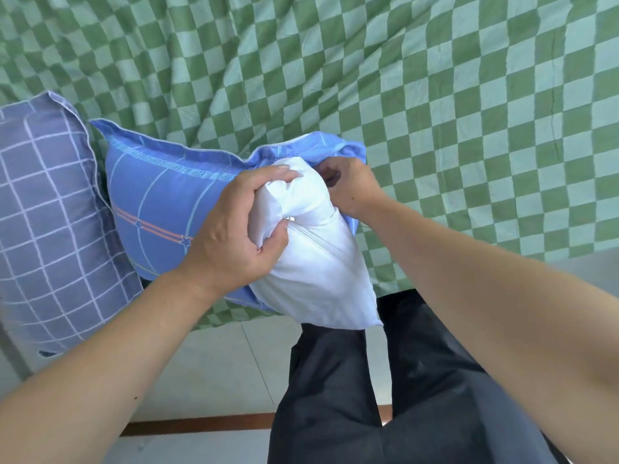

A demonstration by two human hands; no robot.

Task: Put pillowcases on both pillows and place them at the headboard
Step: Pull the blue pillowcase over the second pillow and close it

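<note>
A white pillow point(318, 262) sticks partway out of a bright blue pillowcase point(160, 202) with pale lines and an orange stripe. The covered end points left over the bed; the bare end hangs toward my legs. My left hand point(234, 226) grips a bunched fold of the white pillow near the case's mouth. My right hand point(351, 185) holds the blue rim of the case at its opening, fingers curled into the fabric. A second pillow in a purple-grey grid pillowcase point(43, 212) lies at the left on the bed.
The bed is covered by a green and pale checked sheet point(435, 95) that fills the top and right. Its edge runs just past my knees. Below lie pale floor tiles point(217, 363) and my dark trousers point(368, 396).
</note>
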